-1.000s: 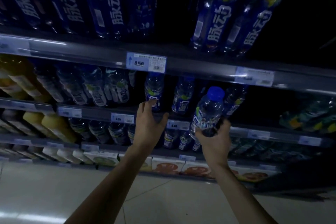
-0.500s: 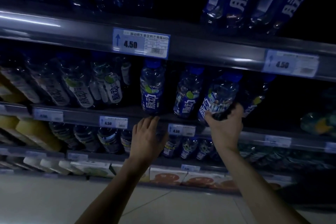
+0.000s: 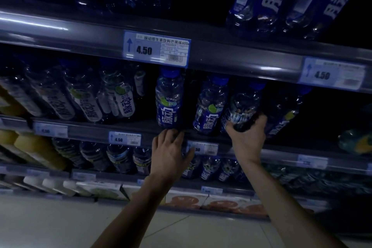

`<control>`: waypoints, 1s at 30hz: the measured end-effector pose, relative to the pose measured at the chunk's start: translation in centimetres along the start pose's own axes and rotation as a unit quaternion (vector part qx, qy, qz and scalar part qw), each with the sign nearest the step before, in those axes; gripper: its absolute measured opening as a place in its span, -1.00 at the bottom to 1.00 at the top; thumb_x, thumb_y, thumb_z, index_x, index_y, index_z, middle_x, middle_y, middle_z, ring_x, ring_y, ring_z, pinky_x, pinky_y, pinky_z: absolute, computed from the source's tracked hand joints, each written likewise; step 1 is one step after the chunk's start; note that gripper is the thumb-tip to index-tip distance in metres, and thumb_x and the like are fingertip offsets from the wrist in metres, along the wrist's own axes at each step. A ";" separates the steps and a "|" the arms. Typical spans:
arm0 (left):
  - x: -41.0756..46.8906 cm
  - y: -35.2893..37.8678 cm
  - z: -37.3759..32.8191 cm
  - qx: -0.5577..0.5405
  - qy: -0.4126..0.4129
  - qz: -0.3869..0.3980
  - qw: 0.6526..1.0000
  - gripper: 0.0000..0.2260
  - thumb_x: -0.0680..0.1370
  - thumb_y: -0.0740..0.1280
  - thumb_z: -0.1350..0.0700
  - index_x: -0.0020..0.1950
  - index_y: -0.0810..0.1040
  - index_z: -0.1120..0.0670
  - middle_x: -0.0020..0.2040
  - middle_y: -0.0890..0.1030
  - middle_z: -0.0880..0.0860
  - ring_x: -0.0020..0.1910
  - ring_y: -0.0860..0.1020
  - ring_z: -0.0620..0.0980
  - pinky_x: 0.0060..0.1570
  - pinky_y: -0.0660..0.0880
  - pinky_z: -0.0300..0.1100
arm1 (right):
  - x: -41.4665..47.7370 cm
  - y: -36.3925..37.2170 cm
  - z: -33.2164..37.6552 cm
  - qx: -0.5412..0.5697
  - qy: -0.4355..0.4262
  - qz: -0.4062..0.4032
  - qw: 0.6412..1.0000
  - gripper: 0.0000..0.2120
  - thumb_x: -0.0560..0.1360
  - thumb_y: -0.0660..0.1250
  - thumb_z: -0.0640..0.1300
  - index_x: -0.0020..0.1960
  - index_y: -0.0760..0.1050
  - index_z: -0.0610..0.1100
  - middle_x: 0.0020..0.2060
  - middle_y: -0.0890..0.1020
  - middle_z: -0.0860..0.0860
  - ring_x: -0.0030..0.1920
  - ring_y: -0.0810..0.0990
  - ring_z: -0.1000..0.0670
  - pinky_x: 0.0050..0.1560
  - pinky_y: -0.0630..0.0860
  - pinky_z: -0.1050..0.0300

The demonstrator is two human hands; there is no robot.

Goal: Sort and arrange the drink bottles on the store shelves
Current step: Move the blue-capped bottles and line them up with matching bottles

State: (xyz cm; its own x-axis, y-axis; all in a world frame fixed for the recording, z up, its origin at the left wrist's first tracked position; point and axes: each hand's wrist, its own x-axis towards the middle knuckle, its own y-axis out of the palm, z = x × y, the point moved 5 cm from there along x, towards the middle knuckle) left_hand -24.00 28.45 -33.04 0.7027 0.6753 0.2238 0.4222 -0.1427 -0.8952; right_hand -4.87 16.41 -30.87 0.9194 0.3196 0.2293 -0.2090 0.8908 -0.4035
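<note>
Below the 4.50 price tag (image 3: 157, 50), my right hand (image 3: 248, 139) grips a bottle (image 3: 242, 109), nearly seated on the middle shelf (image 3: 128, 127); my left hand (image 3: 170, 152) rests open beneath. Gaps remain.

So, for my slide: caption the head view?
Right hand slots a blue-capped bottle onto the shelf; left hand open.

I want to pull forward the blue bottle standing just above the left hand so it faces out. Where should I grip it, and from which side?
Grip the blue bottle around its labelled lower body, coming straight from the front with the open left hand just below it. It stands upright at the shelf edge; the shelf above crowds its cap and a neighbouring bottle stands to its right, while its left side looks open.
</note>
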 end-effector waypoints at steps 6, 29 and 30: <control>0.0 -0.2 -0.3 -0.003 -0.014 -0.011 1.000 -0.55 0.47 0.35 -0.13 0.25 0.52 0.12 0.16 0.53 0.13 0.22 0.44 0.19 0.19 0.38 0.10 | -0.4 -0.1 -0.1 0.012 0.001 0.018 1.000 -0.38 0.37 0.49 0.06 0.28 0.22 0.02 0.12 0.50 -0.01 0.10 0.50 -0.05 0.15 0.49 -0.03; -0.2 0.3 -0.7 0.007 -0.039 0.010 0.999 -0.51 0.50 0.27 -0.19 0.33 0.45 0.06 0.29 0.45 0.10 0.34 0.33 0.15 0.26 0.27 0.09 | 0.6 -0.6 -0.2 0.014 0.029 0.070 0.997 -0.44 0.35 0.44 -0.11 0.28 0.31 0.02 -0.01 0.58 0.01 -0.01 0.58 0.00 -0.02 0.53 0.07; -0.3 0.4 -0.7 0.010 -0.039 0.011 0.999 -0.50 0.50 0.27 -0.19 0.34 0.44 0.05 0.30 0.45 0.10 0.35 0.32 0.14 0.27 0.27 0.09 | 0.7 -0.6 -0.4 0.020 0.033 0.080 0.996 -0.43 0.35 0.42 -0.10 0.30 0.29 0.04 0.00 0.59 0.02 -0.01 0.58 0.01 0.00 0.54 0.05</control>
State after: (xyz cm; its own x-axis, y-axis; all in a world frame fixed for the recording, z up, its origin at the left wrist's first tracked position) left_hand -23.60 27.71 -33.17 0.6644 0.7272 0.1727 0.3947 -0.1451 -0.9073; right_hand -4.02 15.97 -30.80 0.8924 0.4386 0.1058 -0.3671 0.8422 -0.3950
